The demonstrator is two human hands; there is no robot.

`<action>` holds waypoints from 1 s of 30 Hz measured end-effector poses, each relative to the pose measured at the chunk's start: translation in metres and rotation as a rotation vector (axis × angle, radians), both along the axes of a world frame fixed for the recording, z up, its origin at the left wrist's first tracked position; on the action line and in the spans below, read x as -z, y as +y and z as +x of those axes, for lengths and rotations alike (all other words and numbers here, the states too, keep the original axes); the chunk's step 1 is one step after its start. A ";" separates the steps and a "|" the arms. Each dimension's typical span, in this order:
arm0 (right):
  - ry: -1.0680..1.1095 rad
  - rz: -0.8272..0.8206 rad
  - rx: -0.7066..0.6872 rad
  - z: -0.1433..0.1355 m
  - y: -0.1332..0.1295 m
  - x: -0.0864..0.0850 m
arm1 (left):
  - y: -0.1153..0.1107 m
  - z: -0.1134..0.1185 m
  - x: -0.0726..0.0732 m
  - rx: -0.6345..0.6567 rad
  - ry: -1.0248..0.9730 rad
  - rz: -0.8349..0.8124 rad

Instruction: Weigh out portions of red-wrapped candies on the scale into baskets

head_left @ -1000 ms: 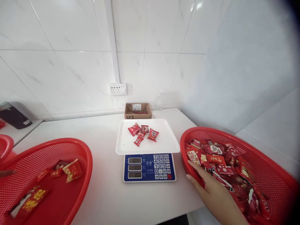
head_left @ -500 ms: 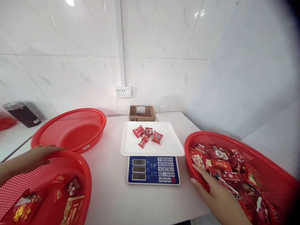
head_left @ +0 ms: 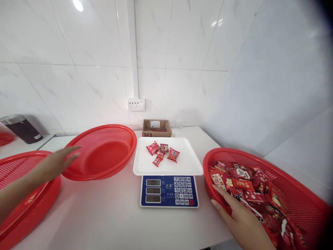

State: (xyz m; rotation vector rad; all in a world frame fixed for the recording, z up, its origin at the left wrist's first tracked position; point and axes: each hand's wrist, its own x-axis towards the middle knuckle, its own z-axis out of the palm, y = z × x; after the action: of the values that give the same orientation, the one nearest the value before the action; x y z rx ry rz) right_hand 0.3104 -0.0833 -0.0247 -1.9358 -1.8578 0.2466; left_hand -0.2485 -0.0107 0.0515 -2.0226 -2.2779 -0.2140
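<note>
My left hand (head_left: 61, 160) reaches in over the near left red basket (head_left: 39, 217), fingers stretched apart beside the rim of an oval red basket (head_left: 106, 156) with nothing in it. My right hand (head_left: 238, 211) grips the rim of the right red basket (head_left: 215, 151), which holds many red-wrapped sweets (head_left: 243, 184). Between the baskets is a digital scale (head_left: 169, 191) with a white tray (head_left: 189, 163). Several wrapped sweets (head_left: 158, 151) lie on that tray.
A small cardboard box (head_left: 156, 128) stands behind the scale, beside a clear bottle (head_left: 178, 120). At the far left lies a dark tumbler (head_left: 23, 129). The tiled wall carries a power socket (head_left: 136, 104).
The near left basket has moved left, partly out of view. The oval basket has shifted right, towards the scale. My left hand has left the near basket's rim; my right hand keeps its place.
</note>
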 end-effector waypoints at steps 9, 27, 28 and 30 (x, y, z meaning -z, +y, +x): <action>0.004 -0.007 0.030 -0.006 -0.003 -0.007 | 0.011 0.105 0.015 0.287 -0.225 -0.395; 0.023 -0.022 0.013 -0.006 -0.001 -0.009 | 0.104 0.279 0.040 0.867 -0.027 -0.102; 0.020 -0.017 0.016 -0.006 -0.001 -0.008 | 0.105 0.283 0.040 0.878 -0.023 -0.086; 0.012 -0.006 0.013 -0.006 0.000 -0.007 | 0.107 0.289 0.041 0.885 -0.018 -0.057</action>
State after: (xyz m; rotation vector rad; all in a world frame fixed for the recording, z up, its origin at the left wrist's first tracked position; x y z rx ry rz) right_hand 0.3047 -0.0836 -0.0181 -1.9457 -1.8380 0.2603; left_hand 0.0400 0.0965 0.0109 -2.9096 -1.2434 -0.2131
